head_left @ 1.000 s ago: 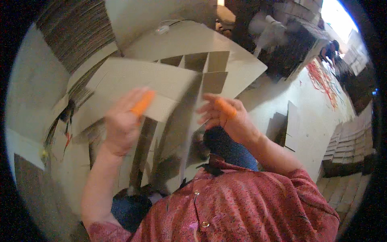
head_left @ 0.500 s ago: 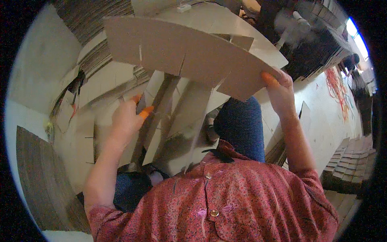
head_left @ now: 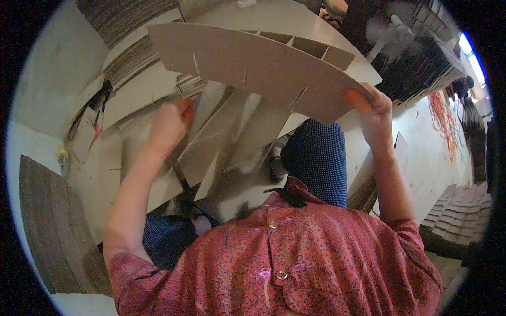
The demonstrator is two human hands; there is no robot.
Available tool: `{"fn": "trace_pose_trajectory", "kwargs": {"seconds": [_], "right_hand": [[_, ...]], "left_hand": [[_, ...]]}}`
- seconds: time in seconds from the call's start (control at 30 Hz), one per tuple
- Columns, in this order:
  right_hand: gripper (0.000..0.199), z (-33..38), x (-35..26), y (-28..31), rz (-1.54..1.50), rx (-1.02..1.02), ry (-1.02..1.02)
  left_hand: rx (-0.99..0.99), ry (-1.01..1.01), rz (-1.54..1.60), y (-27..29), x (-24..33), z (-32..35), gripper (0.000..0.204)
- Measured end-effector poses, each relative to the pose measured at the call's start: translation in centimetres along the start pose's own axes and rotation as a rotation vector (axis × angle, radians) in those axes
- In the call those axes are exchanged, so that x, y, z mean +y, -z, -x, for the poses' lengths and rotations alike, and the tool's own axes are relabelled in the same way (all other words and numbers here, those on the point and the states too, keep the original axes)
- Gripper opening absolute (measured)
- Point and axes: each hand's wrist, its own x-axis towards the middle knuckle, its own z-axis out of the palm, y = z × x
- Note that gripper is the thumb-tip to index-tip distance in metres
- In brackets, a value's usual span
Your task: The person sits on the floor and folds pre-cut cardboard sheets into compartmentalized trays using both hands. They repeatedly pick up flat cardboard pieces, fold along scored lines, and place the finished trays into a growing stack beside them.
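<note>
A long brown cardboard divider strip (head_left: 253,63), with slots cut in its lower edge, spans the view in front of me. My right hand (head_left: 373,108) grips its right end, the thumb in an orange cover on the near face. Below the strip, several narrower cardboard cross strips (head_left: 211,131) slant down toward my knees, some blurred. At their left side my left hand (head_left: 171,126) is closed, its orange-covered fingers pinched at the end of a cross strip; exactly how they hold it is partly hidden. More cross pieces (head_left: 316,47) stick up behind the long strip.
Cardboard stacks stand at the back left (head_left: 124,26), the left floor (head_left: 52,221) and the right (head_left: 458,216). A pale table (head_left: 361,73) lies beyond the strip. A spinning fan (head_left: 400,34) is at the back right, near dark stacked sheets. Red straps (head_left: 443,121) lie on the floor.
My left hand has moved up and away from me, its fingers closing in. The long strip and my right hand have shifted slightly right, and more cross pieces show behind it.
</note>
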Motion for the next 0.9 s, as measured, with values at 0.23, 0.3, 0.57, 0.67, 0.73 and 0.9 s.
{"fn": "trace_pose_trajectory", "kwargs": {"seconds": [0.23, 0.3, 0.57, 0.67, 0.73, 0.9], "right_hand": [[0.011, -0.5, 0.0, 1.0, 0.047, -0.014, 0.007], [0.012, -0.8, 0.3, 1.3, 0.088, -0.073, 0.008], [0.015, -2.5, 0.0, 0.9, 0.136, -0.115, 0.042], [0.015, -2.3, 0.2, 0.7, 0.069, -0.142, 0.018], [0.015, -1.9, 0.2, 0.4, 0.068, -0.14, 0.005], [0.015, -2.0, -0.1, 0.5, 0.174, -0.129, 0.049]], "left_hand": [[0.055, 0.139, 0.131, -0.1, -0.2, -0.7, 0.032], [0.194, 0.2, 0.175, 0.4, -0.4, -1.5, 0.037], [0.297, 0.139, 0.741, 1.9, -3.9, -4.9, 0.035], [0.268, 0.158, 0.682, 1.2, -4.1, -4.6, 0.029], [0.309, 0.177, 0.79, 1.3, -4.0, -4.4, 0.027], [0.252, 0.222, 0.809, 2.0, -3.3, -4.4, 0.02]]}}
